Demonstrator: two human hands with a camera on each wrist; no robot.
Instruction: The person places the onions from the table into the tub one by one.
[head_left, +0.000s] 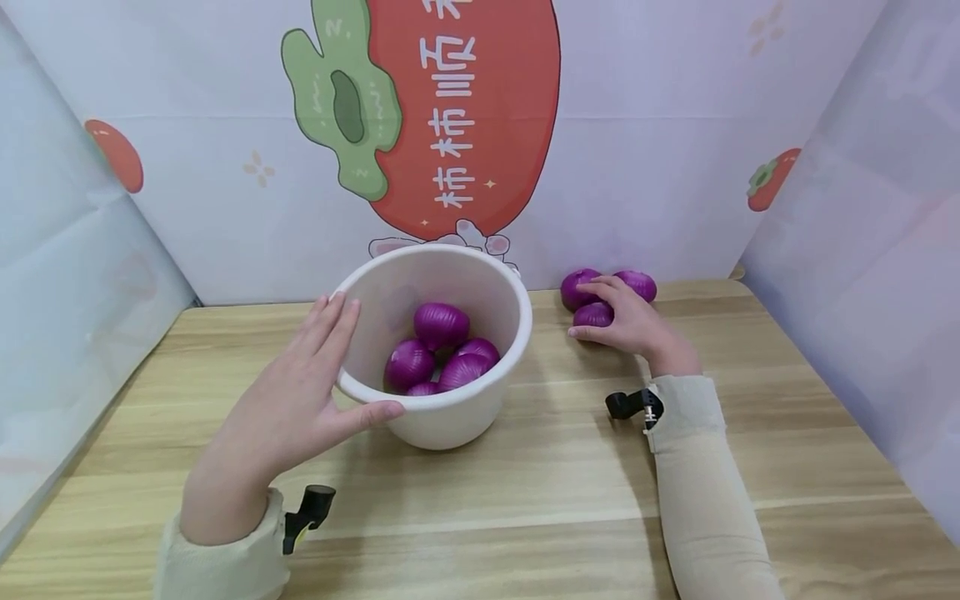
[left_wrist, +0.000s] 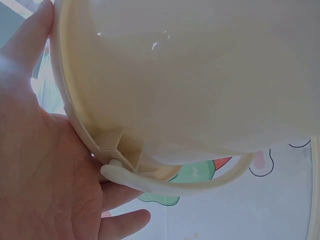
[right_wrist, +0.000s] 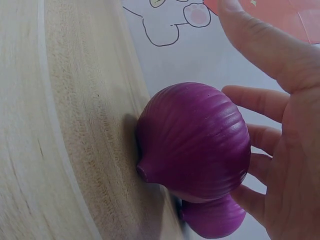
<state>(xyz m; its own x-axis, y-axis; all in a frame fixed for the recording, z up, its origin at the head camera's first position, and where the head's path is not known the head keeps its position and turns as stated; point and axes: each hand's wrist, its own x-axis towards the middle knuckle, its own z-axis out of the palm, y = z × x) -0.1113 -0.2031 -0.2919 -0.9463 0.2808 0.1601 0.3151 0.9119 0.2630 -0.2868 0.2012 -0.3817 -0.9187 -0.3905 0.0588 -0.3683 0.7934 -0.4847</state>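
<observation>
A white bucket point(head_left: 457, 425) stands upright on the table with several purple onions point(head_left: 441, 325) inside. My left hand point(head_left: 288, 404) rests against its left rim, fingers straight along the edge and thumb across the front. In the left wrist view, the palm touches the rim beside the white handle point(left_wrist: 175, 187). At the back right, my right hand point(head_left: 630, 321) is spread over three more onions. The right wrist view shows one purple onion point(right_wrist: 195, 142) close to the fingers, the thumb apart from it, and another onion point(right_wrist: 215, 216) partly hidden behind.
The wooden table point(head_left: 570, 500) runs back to a printed wall sheet point(head_left: 645, 125) right behind the bucket and loose onions. Pale sheets hang along the left side point(head_left: 67, 250) and right side point(head_left: 862, 250).
</observation>
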